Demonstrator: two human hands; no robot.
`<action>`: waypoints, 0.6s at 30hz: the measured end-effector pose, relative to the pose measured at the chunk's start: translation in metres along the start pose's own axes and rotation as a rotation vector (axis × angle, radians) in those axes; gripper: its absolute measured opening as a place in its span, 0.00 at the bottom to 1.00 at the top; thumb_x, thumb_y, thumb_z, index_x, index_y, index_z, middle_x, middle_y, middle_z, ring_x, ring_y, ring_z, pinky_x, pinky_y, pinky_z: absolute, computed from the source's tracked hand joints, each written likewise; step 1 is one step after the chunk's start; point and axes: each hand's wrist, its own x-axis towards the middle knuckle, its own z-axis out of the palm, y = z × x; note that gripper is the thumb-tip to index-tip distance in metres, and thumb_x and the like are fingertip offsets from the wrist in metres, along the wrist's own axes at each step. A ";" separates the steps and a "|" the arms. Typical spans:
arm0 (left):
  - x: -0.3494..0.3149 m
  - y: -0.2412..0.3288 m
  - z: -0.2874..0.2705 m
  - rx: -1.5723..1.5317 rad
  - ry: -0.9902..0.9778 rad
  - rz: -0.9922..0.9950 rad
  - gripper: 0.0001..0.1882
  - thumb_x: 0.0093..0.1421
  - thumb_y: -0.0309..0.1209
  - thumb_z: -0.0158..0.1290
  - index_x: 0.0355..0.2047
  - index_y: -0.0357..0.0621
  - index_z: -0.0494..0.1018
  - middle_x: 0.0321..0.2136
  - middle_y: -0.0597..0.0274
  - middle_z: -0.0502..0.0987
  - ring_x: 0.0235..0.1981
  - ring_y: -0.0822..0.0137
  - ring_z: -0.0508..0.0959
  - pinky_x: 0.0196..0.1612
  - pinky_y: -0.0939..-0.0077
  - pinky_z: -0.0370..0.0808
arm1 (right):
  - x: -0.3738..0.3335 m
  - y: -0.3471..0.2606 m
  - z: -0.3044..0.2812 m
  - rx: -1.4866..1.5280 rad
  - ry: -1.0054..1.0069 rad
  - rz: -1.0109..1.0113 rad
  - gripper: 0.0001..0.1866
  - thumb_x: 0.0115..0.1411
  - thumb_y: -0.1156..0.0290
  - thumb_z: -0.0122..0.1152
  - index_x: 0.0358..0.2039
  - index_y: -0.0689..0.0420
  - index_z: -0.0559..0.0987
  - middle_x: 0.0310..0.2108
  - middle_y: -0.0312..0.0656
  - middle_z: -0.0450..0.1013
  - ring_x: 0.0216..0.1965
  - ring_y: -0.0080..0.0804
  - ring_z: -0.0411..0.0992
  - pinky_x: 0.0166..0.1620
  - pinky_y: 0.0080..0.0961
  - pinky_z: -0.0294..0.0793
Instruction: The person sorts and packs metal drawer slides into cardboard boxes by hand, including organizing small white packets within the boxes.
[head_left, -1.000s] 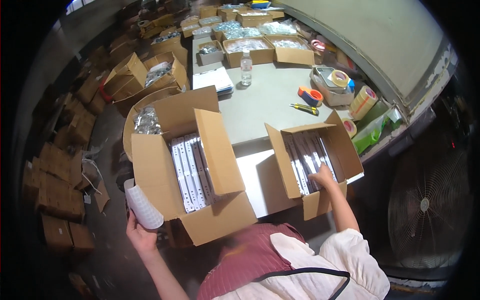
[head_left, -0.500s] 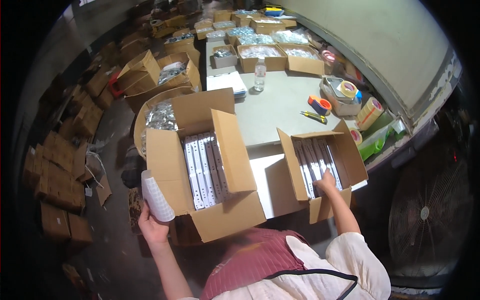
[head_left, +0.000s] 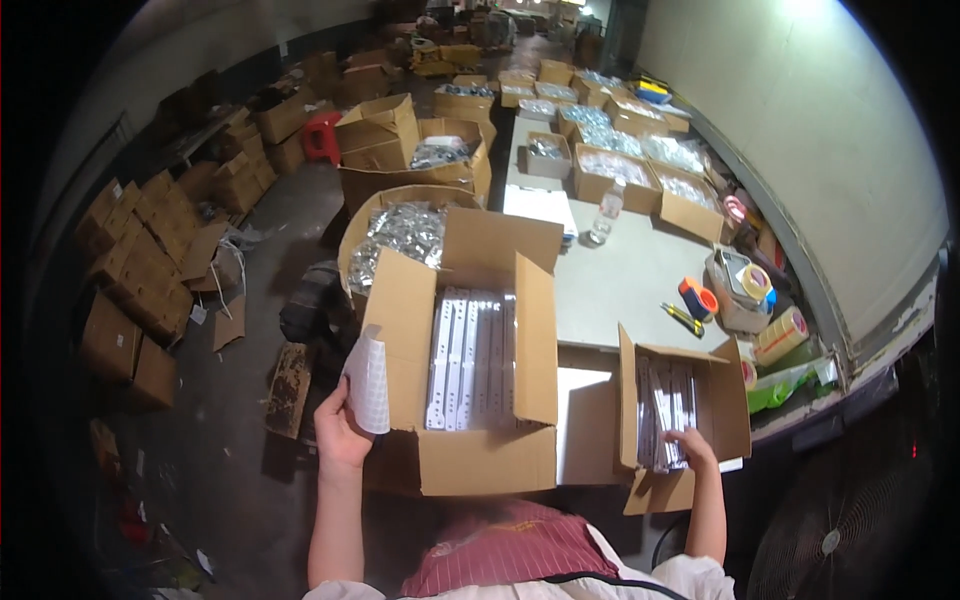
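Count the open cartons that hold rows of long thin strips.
2: the larger carton, just right of the left hand, and the smaller carton, where the right hand reaches in. Others could be hidden farther back.

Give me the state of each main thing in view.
Larger brown cardboard box: flaps open, holding long pale perforated strips.
Smaller brown cardboard box: open, holding long glossy strips; right hand at them.
Curled white paper sheet: held in left hand.
Clear plastic bottle: upright.
Yellow-black cutter: lying flat, blade unclear.
Round caged fan: cannot tell if spinning.
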 end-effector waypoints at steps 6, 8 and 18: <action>0.004 0.000 -0.005 -0.003 0.038 -0.025 0.17 0.69 0.31 0.46 0.54 0.36 0.70 0.52 0.56 0.77 0.55 0.61 0.75 0.59 0.62 0.71 | -0.028 0.009 0.017 0.012 0.087 0.005 0.18 0.51 0.68 0.66 0.39 0.66 0.75 0.30 0.40 0.75 0.33 0.30 0.75 0.35 0.30 0.75; 0.003 -0.001 0.001 0.016 0.037 -0.028 0.16 0.69 0.31 0.46 0.53 0.36 0.71 0.50 0.56 0.78 0.54 0.61 0.76 0.58 0.62 0.71 | -0.032 0.011 0.028 0.011 0.103 0.015 0.18 0.50 0.71 0.67 0.39 0.64 0.74 0.31 0.43 0.79 0.34 0.32 0.77 0.38 0.31 0.75; 0.001 0.012 -0.007 -0.067 0.038 -0.122 0.16 0.68 0.29 0.44 0.52 0.38 0.73 0.50 0.56 0.78 0.52 0.60 0.78 0.56 0.61 0.74 | -0.183 -0.051 0.122 0.309 -0.081 -0.308 0.32 0.44 0.65 0.65 0.50 0.64 0.72 0.38 0.44 0.77 0.35 0.30 0.76 0.39 0.26 0.75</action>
